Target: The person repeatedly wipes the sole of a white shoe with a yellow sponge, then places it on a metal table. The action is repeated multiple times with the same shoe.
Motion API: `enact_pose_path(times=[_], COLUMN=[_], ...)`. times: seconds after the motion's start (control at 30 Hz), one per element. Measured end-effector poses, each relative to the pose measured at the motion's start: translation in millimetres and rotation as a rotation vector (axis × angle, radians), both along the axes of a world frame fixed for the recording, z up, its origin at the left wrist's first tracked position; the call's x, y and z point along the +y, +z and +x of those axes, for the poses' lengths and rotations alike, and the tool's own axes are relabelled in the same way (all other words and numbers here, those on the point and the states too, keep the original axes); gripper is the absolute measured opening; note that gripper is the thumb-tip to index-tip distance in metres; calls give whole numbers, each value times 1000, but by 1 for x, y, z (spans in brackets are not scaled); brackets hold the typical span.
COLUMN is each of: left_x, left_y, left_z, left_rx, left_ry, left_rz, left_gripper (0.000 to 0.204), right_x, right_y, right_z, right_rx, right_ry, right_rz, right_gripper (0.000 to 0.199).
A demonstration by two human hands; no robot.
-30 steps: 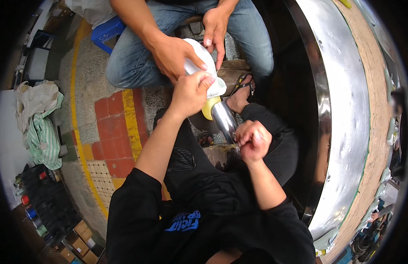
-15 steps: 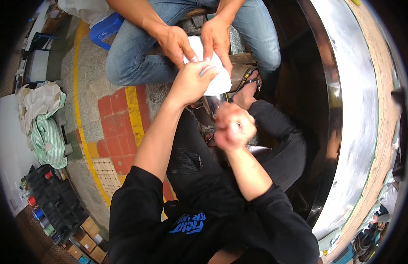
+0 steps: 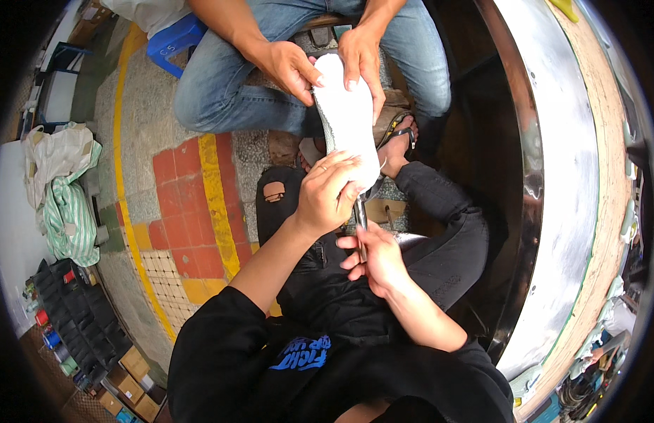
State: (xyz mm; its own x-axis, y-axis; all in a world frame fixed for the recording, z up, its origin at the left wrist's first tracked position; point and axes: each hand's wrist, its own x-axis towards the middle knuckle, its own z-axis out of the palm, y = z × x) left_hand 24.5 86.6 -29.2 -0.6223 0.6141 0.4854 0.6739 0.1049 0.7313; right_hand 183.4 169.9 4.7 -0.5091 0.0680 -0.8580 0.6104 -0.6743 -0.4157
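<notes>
At the far left, a sack with green and white stripes (image 3: pixel 73 222) lies on the floor side, and a blue plastic stool (image 3: pixel 173 48) stands near the knee of the co-worker, who sits opposite. Going to the right, there is the person's left hand (image 3: pixel 327 196); its fingers are pressed on the near end of a white shoe sole (image 3: pixel 349 123), with the thumb at the side toward the body, so it is gripping this end. The sole is between the two people, and its long axis runs away from the person, leaning a little to the left at the far end, where the co-worker's hands (image 3: pixel 288 69) hold it from both edges. Just below the near end is a slim metal hand tool (image 3: pixel 361 211), nearly in line with this axis; whether its tip touches the sole, I cannot tell. The right hand (image 3: pixel 381 259) has its fingers curled loosely around the tool's lower part. Therefore the left hand is the nearer one, while the right hand is apart from the sole, on the body side. Farther right stands a metal-covered table (image 3: pixel 563 183).
</notes>
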Motion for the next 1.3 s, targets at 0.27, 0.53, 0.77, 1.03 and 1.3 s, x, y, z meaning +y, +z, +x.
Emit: enact_pose_path(times=[0.27,0.53,0.77,1.03,1.3], left_x=[-3,40,24,-37,-79], left_y=[10,-13,-14,23,63], left_z=[-52,-86,-42,-29,-83], left_rx=[634,635,564,197,417], left_ry=[-567,-895,-288,-69,98], left_rz=[-263,-340,-472,-111,-594], left_gripper=[36,45,42,53,73], right_x=[-11,44,109,247,232], right_y=[-172,-192,4,152,102], right_z=[-38,-51,51,238,245], right_rx=[517,-105,-75,-858,-1378], right_ry=[395,914,1077,108,499], right_rz=[1287,888,1019,1855,2420], right_gripper=[34,38,40,60,48])
